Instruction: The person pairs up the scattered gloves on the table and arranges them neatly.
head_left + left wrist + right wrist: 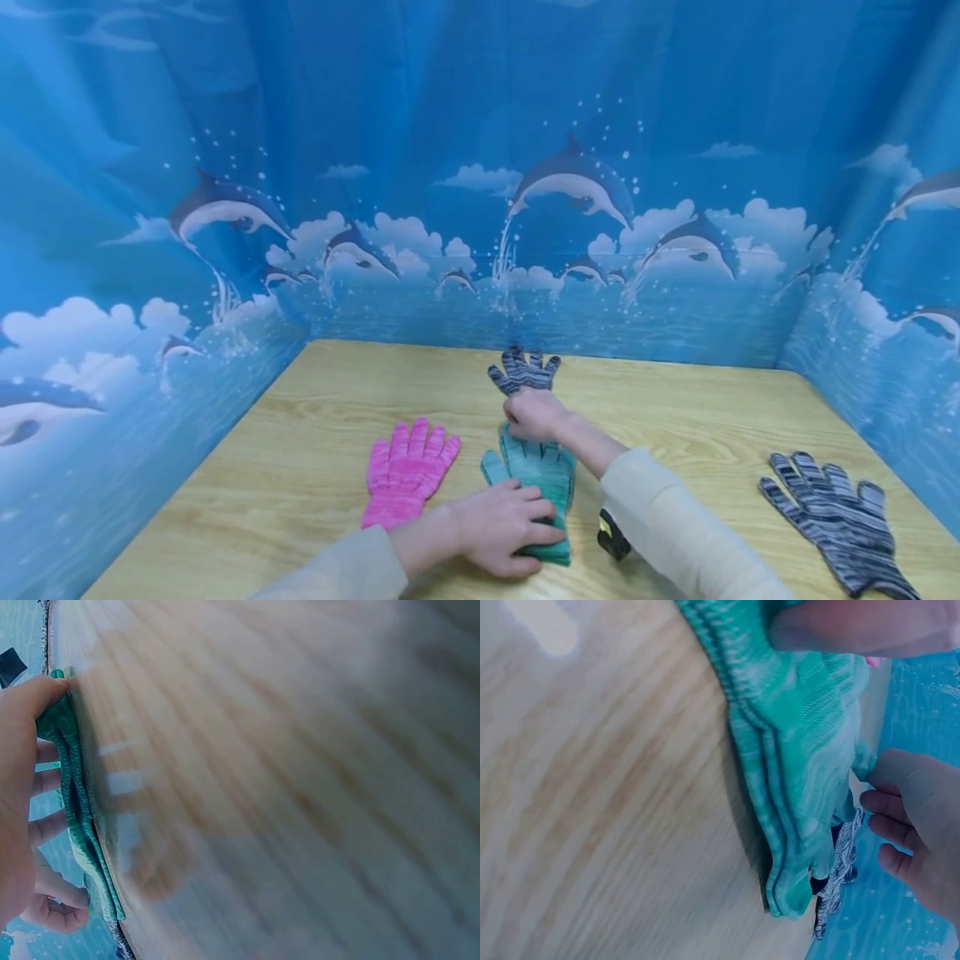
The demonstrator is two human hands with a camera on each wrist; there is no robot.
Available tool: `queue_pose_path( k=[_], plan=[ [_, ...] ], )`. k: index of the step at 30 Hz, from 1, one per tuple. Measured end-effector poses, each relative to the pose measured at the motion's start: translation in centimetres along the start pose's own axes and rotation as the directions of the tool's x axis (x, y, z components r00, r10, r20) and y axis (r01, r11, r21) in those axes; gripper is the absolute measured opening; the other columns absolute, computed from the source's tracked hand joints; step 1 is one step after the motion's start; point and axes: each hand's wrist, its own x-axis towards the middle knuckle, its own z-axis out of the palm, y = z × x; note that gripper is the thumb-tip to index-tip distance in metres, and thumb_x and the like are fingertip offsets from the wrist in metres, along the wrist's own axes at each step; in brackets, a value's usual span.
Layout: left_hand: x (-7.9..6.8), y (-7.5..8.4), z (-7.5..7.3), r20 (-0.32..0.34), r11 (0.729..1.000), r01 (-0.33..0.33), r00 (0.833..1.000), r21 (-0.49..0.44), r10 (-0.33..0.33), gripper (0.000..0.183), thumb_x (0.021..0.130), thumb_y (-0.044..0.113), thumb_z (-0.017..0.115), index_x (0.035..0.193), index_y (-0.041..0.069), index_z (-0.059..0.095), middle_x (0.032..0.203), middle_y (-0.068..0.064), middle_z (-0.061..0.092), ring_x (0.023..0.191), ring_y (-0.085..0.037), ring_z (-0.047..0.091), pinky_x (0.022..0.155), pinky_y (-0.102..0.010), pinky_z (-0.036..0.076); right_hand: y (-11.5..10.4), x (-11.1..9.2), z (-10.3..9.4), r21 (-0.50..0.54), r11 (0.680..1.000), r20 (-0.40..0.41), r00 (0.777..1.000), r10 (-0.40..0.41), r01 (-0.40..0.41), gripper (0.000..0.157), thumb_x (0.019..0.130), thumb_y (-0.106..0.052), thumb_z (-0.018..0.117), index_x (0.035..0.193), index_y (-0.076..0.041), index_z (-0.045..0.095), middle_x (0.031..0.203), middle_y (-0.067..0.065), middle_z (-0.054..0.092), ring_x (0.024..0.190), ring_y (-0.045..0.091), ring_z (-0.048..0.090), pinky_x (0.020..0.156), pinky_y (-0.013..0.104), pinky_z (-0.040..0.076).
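Note:
A green knit glove pair (pixel 553 479), stacked in layers, lies on the table with its fingers pointing away. My left hand (pixel 498 525) rests over the cuff end, fingers spread; in the left wrist view its thumb (pixel 52 688) touches the cuff. At the far end, my right hand (pixel 534 414) has curled fingers and pinches a fingertip of the green glove (pixel 799 735), as the right wrist view shows. Just beyond that hand lies a black-and-grey striped glove (pixel 522 372), its lower part hidden. A pink glove (pixel 408 471) lies left of the green pair, its cuff partly behind my left forearm.
Another black-and-grey glove (pixel 840 521) lies at the table's right side. A small black object with a yellow mark (pixel 613 535) is partly hidden by my right sleeve. Blue dolphin-print curtains (pixel 465 200) enclose the wooden table (pixel 300 467) at the back and sides.

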Motion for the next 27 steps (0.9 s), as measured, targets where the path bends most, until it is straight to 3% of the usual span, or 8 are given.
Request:
queue_pose_path(
  k=[6,12,16,21,24,27],
  plan=[
    [0.0,0.0,0.0,-0.008,1.000,0.000,1.000,0.002,0.000,0.045,0.091,0.048,0.046,0.131,0.028,0.052,0.120,0.008,0.050,0.102,-0.006,0.043,0.079,-0.022,0.037,-0.5,-0.2,0.2,-0.012,1.000,0.023,1.000,-0.007,0.008,0.015,0.085,-0.010,0.059,0.071,-0.016,0.057,0.065,-0.005,0.051,0.062,0.012,0.049,0.050,0.026,0.038],
    [0.0,0.0,0.1,-0.027,1.000,-0.008,1.000,0.026,0.008,0.045,0.091,0.049,0.046,0.130,0.028,0.053,0.119,0.008,0.050,0.100,-0.006,0.044,0.078,-0.021,0.036,-0.3,-0.5,0.0,-0.010,1.000,-0.059,0.998,-0.027,0.027,0.009,0.087,-0.009,0.060,0.082,-0.012,0.067,0.079,0.000,0.061,0.078,0.017,0.057,0.063,0.030,0.047],
    [0.0,0.0,0.0,-0.032,0.999,-0.008,0.999,0.045,0.010,0.045,0.090,0.049,0.047,0.129,0.028,0.053,0.118,0.008,0.050,0.099,-0.006,0.044,0.077,-0.021,0.036,-0.1,-1.1,-0.6,-0.020,0.992,-0.078,0.989,-0.122,0.121,0.011,0.086,-0.009,0.063,0.089,-0.011,0.073,0.086,0.000,0.065,0.082,0.017,0.056,0.069,0.029,0.047],
    [0.0,0.1,-0.1,-0.024,0.999,-0.004,1.000,0.050,0.005,0.045,0.090,0.049,0.047,0.130,0.028,0.053,0.118,0.008,0.050,0.099,-0.006,0.043,0.077,-0.020,0.035,-0.4,-1.8,-0.4,-0.058,0.969,-0.044,0.969,-0.241,0.239,0.010,0.085,-0.013,0.065,0.089,-0.013,0.074,0.088,-0.001,0.068,0.079,0.016,0.054,0.064,0.026,0.042],
    [0.0,0.1,0.0,-0.033,0.998,-0.003,0.999,0.059,0.005,0.045,0.090,0.049,0.046,0.129,0.028,0.053,0.118,0.008,0.050,0.098,-0.006,0.044,0.077,-0.021,0.035,-0.7,-2.1,0.1,-0.063,0.971,-0.064,0.970,-0.233,0.229,0.009,0.084,-0.013,0.066,0.088,-0.012,0.074,0.088,0.000,0.068,0.080,0.017,0.055,0.065,0.028,0.042],
    [0.0,0.1,0.1,-0.035,0.999,-0.002,0.999,0.055,0.004,0.045,0.090,0.049,0.046,0.129,0.028,0.053,0.119,0.008,0.050,0.099,-0.006,0.044,0.078,-0.021,0.035,-0.8,-2.0,0.4,-0.049,0.986,-0.102,0.982,-0.161,0.157,0.011,0.084,-0.012,0.066,0.093,-0.011,0.072,0.091,0.001,0.068,0.083,0.019,0.057,0.069,0.032,0.045]
  ],
)
